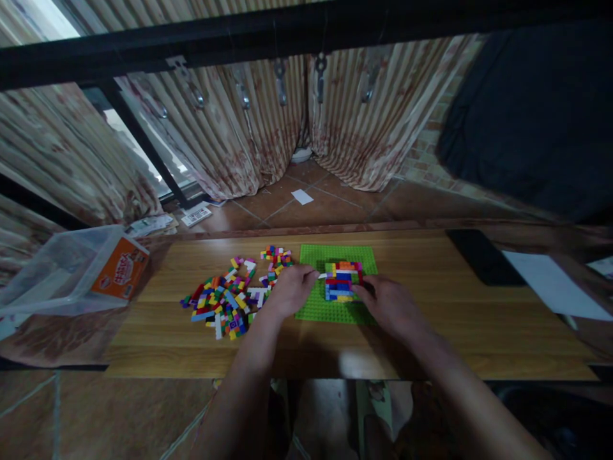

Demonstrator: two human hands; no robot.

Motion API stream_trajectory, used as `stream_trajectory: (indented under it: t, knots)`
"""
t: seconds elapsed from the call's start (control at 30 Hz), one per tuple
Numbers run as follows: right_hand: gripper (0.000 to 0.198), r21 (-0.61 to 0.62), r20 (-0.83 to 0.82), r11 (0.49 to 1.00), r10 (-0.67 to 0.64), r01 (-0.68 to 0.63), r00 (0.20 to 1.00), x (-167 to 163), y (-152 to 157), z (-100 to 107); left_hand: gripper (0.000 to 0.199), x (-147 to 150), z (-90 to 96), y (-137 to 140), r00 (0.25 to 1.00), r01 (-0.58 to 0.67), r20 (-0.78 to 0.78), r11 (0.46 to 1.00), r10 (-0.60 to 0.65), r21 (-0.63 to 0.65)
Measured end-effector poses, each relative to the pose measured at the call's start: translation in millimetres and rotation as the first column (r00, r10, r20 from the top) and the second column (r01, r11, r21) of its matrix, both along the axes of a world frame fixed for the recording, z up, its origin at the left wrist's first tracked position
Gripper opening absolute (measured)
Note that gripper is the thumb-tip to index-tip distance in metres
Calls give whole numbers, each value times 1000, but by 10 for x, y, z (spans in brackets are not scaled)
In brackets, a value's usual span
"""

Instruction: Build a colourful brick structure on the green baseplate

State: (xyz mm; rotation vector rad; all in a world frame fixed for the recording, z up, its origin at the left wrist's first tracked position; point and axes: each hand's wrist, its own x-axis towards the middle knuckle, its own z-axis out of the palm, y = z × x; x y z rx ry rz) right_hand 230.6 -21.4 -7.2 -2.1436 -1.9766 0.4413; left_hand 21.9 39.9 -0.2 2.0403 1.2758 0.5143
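A green baseplate (311, 312) lies on the wooden table, bearing a low block of colourful toy bricks (341, 281) with red, blue, yellow and orange rows. My left hand (293, 287) is closed, pinching a small white brick (322, 275) at the left edge of the block. On the other side, my right hand (387, 301) has thumb and fingers closed on the right edge of the block. Left of the plate spreads a heap of loose bricks (225, 300) in many colours, and a smaller cluster (276, 255) sits near the plate's upper left corner.
A clear plastic bin (57, 268) with an orange label stands left of the table (431, 345). Toward the right end lie a black flat object (483, 255) and white paper (555, 284). Striped curtains (268, 134) hang beyond a dark horizontal bar (297, 32).
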Motion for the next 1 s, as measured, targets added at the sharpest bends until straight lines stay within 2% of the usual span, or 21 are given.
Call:
stream_trajectory:
  t: [0.37,0.77,1.0]
  knots:
    - [39,10,9,1000,-8,8,1000,-14,-3,8,33,-73,-49,8,998,49,37,974,-42,-223]
    - [38,-1,10,1000,-10,10,1000,-15,-8,18,31,-58,-53,11,995,87,-29,984,-92,-153]
    - [39,-4,37,1000,-4,4,999,-24,-10,26,31,62,-7,-74,997,40,-61,989,-49,-143]
